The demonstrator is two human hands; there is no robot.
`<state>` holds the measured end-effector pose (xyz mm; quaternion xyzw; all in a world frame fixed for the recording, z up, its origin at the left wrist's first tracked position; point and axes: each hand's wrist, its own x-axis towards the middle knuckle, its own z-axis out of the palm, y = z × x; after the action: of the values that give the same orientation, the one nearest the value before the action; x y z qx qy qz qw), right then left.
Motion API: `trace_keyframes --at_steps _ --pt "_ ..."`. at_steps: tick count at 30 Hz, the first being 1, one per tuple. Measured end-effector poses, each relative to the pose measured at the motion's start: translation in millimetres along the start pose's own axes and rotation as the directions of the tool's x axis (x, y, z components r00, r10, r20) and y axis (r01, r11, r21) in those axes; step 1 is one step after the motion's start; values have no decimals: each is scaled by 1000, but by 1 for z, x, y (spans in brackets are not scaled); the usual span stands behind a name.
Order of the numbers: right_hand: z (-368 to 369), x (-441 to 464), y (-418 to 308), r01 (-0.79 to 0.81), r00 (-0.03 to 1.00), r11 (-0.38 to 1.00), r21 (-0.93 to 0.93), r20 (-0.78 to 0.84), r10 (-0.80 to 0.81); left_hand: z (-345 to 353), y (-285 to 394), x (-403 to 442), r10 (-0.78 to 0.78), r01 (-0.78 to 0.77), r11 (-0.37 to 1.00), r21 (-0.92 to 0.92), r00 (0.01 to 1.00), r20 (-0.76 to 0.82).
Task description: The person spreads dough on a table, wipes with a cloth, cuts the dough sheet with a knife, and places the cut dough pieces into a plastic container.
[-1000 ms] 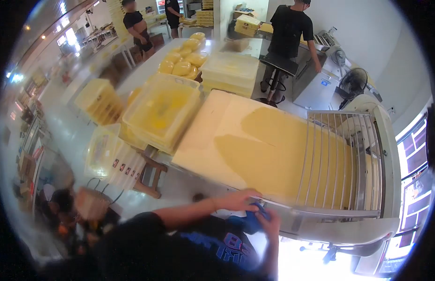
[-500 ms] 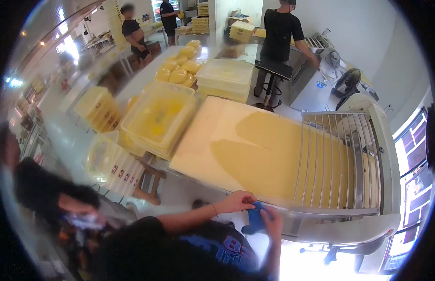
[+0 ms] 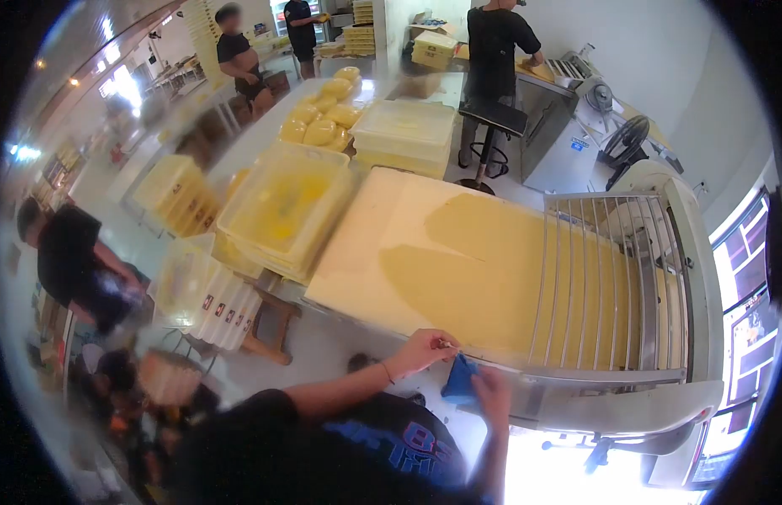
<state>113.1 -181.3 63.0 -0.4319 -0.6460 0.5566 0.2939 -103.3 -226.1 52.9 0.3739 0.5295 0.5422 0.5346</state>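
Observation:
In front of my body, my right hand point(image 3: 492, 394) is closed on a small blue thing point(image 3: 460, 380) that looks like a folded cloth or pouch. My left hand point(image 3: 422, 352) is at the top of it with thumb and fingers pinched together. Something small and pale shows at those fingertips, too small to name. Both hands are over the near edge of a long machine bed point(image 3: 391, 335). A wide yellow dough sheet point(image 3: 484, 286) with a paler floured area lies on that bed.
A metal bar guard point(image 3: 606, 286) covers the bed's right part. Lidded plastic tubs point(image 3: 281, 202) and a stack of crates point(image 3: 210, 295) stand left. Yellow dough pieces point(image 3: 319, 118) lie on the table behind. Several people work around, one passing at left point(image 3: 79, 261).
My left fingers have lifted slightly off the blue thing, which now hangs lower and narrower from my right hand. The person at left has moved farther back; the one at the back machine reaches farther forward.

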Motion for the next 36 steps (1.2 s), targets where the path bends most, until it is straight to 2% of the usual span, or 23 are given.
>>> trace_keyframes --at_steps 2,5,7,10,13,16,19,22,25,28,31,36 --pt "0 3 12 -63 997 998 27 40 61 4 0 2 -14 14 999 -53 1000 -11" --pt "1 4 2 29 998 996 -89 60 -23 8 -7 3 32 -29 989 -148 999 17" --pt "3 4 5 -13 998 999 -46 57 15 11 -11 2 59 -50 972 -228 998 31" --pt "4 3 10 -11 998 997 -74 54 15 8 -22 4 126 -121 991 -48 986 111" --pt "7 1 3 -5 999 999 -46 48 7 9 -33 3 59 -44 994 -104 988 144" --pt "10 0 2 -8 998 1000 -15 63 9 8 -33 1 125 -146 981 131 980 158" --pt "14 1 -5 14 997 999 -45 81 -10 8 -19 -3 137 -198 907 372 973 185" --pt "17 2 3 66 996 996 -65 62 -62 9 -19 -6 112 -158 959 235 974 197" --pt "19 1 6 72 997 995 -76 18 -71 9 -17 -6 4 -46 979 200 979 203" --pt "20 -2 -9 106 994 986 -133 -15 -108 11 -15 -8 21 -61 972 225 985 173" --pt "17 -1 -6 126 991 981 -149 -19 -130 11 9 -10 17 -85 945 316 977 214" --pt "16 -2 -6 84 994 992 -93 -62 -90 14 16 -7 42 -90 966 244 980 193"
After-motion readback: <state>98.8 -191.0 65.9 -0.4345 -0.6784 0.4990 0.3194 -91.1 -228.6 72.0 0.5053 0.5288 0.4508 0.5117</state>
